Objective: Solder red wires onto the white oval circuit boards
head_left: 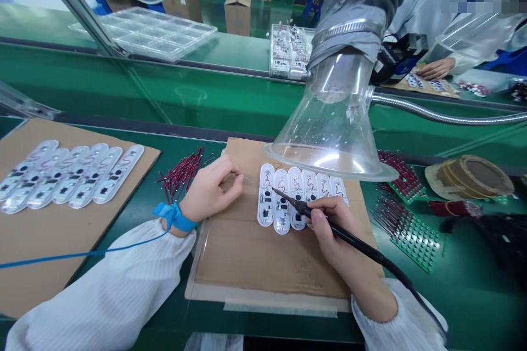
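A: What is at the far left?
B: A cardboard sheet [49,233] with a row of white rounded strips [80,178], side by side and slanted. Next, on the green bench, lies a loose heap of dark red wires [183,174].

A: And the left hand?
B: The left hand [216,186] is just right of that heap, with a blue band [176,216] at its wrist. Thumb and forefinger are pinched together on a thin strand [249,180] that points right.

A: Where are the strips being worked on?
B: Six white strips [281,203] stand in a row on the middle cardboard [263,263], under and in front of a clear funnel-shaped hood [329,137]. Small dark parts and reddish wires show on them.

A: And the right hand?
B: The right hand [335,225] grips a black-handled soldering iron [349,238] like a pen. Its tip is at the two leftmost strips; I cannot tell whether it touches.

A: Farther right?
B: A green board [420,244] with red wires at one end, a co-worker's hand [436,69] beyond the bench, and a round tan block [469,178].
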The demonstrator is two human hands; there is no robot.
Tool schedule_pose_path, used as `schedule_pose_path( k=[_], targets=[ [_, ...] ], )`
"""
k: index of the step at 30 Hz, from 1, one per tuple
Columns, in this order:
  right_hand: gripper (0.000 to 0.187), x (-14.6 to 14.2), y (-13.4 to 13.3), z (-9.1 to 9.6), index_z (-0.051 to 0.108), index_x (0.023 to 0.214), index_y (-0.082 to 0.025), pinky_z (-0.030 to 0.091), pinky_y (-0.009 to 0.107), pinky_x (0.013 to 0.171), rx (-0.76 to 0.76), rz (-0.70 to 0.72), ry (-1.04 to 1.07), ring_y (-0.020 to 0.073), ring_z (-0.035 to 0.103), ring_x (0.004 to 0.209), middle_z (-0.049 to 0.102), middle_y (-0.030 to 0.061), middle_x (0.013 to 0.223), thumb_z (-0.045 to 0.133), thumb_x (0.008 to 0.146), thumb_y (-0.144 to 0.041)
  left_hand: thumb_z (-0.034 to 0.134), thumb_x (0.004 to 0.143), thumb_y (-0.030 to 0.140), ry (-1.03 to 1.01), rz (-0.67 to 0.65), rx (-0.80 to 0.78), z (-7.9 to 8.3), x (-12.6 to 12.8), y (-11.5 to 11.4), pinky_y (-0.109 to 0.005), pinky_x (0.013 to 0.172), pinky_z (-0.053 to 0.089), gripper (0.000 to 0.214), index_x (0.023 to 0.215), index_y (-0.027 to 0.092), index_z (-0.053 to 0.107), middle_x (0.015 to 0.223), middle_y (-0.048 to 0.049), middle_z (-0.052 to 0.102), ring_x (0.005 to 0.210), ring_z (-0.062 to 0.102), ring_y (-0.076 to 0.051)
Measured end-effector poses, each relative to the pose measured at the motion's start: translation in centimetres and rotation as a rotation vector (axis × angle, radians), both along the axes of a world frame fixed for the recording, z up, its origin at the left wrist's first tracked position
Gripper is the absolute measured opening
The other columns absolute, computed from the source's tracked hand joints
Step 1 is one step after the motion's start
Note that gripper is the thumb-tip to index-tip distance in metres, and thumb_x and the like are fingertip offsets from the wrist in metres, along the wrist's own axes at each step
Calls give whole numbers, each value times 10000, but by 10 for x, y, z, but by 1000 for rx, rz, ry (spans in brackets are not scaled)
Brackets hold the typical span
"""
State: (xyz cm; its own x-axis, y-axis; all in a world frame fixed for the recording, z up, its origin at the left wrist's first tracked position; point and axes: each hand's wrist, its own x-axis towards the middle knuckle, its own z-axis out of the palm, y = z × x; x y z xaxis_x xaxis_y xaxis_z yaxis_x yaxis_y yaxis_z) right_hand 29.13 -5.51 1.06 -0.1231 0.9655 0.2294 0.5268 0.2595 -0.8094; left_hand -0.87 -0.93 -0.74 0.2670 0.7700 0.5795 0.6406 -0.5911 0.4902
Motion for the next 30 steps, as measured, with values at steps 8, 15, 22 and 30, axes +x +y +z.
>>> schedule_pose_path(
  k=[8, 15, 22, 30],
  targets=[
    [145, -7, 1, -4, 699, 1012, -250, 509, 282, 568, -35, 36, 4, 180, 696, 629, 738, 3, 767, 670, 1030, -391, 591, 1006, 128, 6, 20, 6, -3, -1, 2, -270, 598, 348, 137, 899, 211, 569, 754, 43, 479, 627, 435, -131],
    [137, -7, 3, 3, 713, 1012, -252, 567, 292, 643, -67, 66, -55, 196, 711, 696, 758, 17, 813, 670, 1031, -380, 584, 1007, 140, 32, 8, -14, -2, 0, 1, -267, 587, 330, 137, 890, 210, 566, 737, 53, 444, 609, 415, -126],
    [106, -7, 2, -2, 727, 1031, -255, 593, 294, 681, -67, 68, -68, 196, 719, 719, 758, 10, 830, 682, 1021, -351, 583, 1003, 151, 18, -9, -21, -2, 0, 2, -264, 586, 336, 130, 887, 209, 573, 738, 50, 449, 610, 422, -124],
    [161, 16, -1, -7, 720, 1080, -253, 598, 293, 647, 8, 34, 98, 187, 747, 699, 763, 17, 824, 690, 1063, -410, 571, 996, 174, -197, 96, -163, -6, -6, -2, -226, 503, 366, 73, 938, 208, 599, 709, 46, 505, 558, 473, -113]
  ],
)
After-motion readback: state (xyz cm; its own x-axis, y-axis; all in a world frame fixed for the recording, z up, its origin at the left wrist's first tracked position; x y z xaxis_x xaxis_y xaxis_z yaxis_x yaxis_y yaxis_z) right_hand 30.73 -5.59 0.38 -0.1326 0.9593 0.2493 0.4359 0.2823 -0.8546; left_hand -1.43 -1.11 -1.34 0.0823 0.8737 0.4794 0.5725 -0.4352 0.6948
